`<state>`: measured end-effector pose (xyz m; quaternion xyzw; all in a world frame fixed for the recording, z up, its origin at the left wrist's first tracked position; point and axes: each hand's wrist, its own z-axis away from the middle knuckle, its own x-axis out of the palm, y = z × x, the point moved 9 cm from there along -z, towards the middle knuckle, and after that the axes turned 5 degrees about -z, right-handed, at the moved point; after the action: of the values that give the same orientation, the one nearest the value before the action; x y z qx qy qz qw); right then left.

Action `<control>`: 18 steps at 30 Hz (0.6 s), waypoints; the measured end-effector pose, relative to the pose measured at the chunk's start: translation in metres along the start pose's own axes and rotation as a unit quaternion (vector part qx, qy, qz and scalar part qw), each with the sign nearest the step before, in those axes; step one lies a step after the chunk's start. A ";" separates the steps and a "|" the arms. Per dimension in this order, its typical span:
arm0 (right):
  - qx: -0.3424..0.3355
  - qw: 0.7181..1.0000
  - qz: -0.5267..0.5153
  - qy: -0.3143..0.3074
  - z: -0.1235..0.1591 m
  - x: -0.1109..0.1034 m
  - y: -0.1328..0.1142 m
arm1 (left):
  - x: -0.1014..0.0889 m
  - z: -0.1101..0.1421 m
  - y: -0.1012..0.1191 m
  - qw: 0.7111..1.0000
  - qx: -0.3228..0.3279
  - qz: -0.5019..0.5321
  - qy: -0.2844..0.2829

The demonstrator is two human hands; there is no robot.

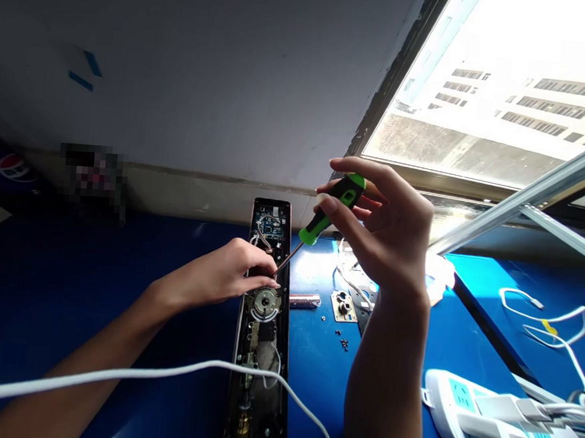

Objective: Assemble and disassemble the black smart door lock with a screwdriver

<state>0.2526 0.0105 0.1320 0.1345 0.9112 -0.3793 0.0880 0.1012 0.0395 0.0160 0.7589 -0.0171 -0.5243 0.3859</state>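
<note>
My right hand (383,218) grips a green-and-black screwdriver (334,208) by its handle, its shaft slanting down to the left. The tip ends by the fingertips of my left hand (243,269), inside a long, open black housing (288,352) that looks like a door lock body. My left thumb and fingers are closed in a pinch there; what lies between them is hidden. Just below them in the housing is a round metal part (265,302). At its far end sits a circuit board (272,225) with thin wires.
A white cable (161,371) crosses the foreground over the housing. Right of the housing lie a pinkish metal cylinder (305,301), a small square plate with a round part (344,307) and several dark screws (344,345). A plugged-in power strip (489,419) is at lower right, on the blue table (179,411).
</note>
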 end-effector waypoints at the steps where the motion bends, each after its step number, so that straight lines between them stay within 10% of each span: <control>1: -0.002 1.000 -0.003 -0.016 0.000 0.003 0.000 | 0.001 0.000 0.001 1.000 0.002 -0.004 -0.006; 18: -0.040 0.997 0.012 -0.063 0.000 0.017 -0.007 | -0.015 0.006 -0.011 0.990 -0.016 -0.133 0.054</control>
<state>0.2345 0.0083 0.1324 0.1177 0.9164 -0.3496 0.1552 0.0852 0.0500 0.0203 0.7754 0.1134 -0.5290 0.3257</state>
